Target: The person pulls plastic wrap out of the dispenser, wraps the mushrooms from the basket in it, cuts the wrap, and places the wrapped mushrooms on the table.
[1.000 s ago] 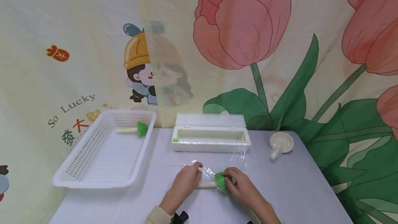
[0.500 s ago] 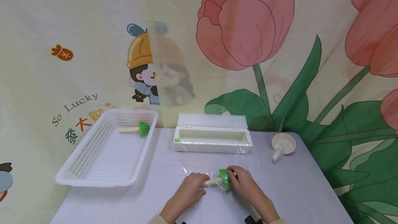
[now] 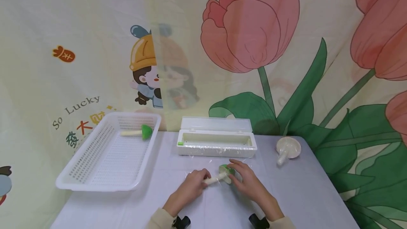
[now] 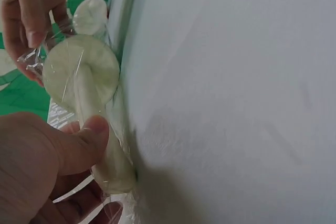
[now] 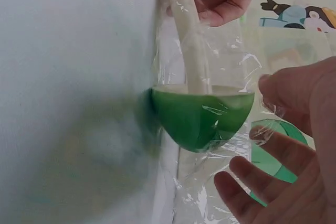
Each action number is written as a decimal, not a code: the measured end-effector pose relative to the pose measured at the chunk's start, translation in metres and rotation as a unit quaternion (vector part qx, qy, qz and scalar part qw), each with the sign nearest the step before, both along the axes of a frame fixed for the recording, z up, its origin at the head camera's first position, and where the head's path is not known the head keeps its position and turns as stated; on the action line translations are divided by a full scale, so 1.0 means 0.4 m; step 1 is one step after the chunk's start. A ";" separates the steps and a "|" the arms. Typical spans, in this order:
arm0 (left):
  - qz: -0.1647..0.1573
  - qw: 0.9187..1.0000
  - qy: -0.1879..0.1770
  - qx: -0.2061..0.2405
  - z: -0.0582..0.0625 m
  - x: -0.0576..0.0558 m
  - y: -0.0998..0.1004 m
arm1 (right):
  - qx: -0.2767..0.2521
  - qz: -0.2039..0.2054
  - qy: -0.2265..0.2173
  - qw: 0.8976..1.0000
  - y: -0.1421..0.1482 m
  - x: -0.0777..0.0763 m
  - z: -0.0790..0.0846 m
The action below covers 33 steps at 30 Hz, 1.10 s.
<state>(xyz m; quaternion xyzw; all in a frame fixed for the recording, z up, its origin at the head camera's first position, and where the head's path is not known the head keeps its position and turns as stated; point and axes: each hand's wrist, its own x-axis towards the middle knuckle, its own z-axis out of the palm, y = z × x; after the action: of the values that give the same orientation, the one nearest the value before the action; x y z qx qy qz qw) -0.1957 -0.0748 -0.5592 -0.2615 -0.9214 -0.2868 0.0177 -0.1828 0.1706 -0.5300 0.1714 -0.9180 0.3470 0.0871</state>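
A toy mushroom [image 3: 214,178] with a green cap and pale stem lies wrapped in clear cling film in front of the white film box [image 3: 219,151]. In the left wrist view, my left hand [image 4: 47,150] pinches the stem [image 4: 89,98] near its lower end between thumb and fingers, film loose beyond it. My right hand [image 3: 246,179] is beside the cap. In the right wrist view its thumb and fingers stand apart next to the green cap [image 5: 202,119], with crinkled film [image 5: 268,127] lying against the fingertips. The cap's pale underside faces my left hand.
A white perforated basket [image 3: 95,186] at the left holds another green-capped mushroom [image 3: 140,132]. The film box's lid stands raised at the back. Toward the right rear lies a pale mushroom-shaped thing [image 3: 287,148] in film. A printed curtain hangs behind the table.
My left hand has left the lifted film and taken the stem. The mushroom has shifted slightly away from me and turned, showing more of its pale underside. My right hand has stayed at the cap.
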 end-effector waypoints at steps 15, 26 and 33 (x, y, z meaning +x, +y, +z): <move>-0.017 0.999 -0.022 -0.028 0.006 -0.036 -0.025 | -0.100 -0.124 -0.040 0.987 0.002 -0.071 -0.048; -0.023 0.999 0.000 -0.026 0.001 -0.047 -0.022 | -0.075 -0.123 0.106 0.984 -0.007 -0.081 -0.052; -0.012 0.999 0.033 -0.032 0.010 -0.041 -0.024 | -0.028 0.033 0.128 0.991 0.000 -0.039 -0.042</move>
<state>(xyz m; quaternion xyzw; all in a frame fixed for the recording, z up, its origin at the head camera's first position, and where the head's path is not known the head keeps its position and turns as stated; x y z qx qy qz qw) -0.2121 -0.0844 -0.5551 -0.2819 -0.9260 -0.2485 0.0361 -0.1983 0.1708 -0.5469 0.2421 -0.8829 0.3506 0.1973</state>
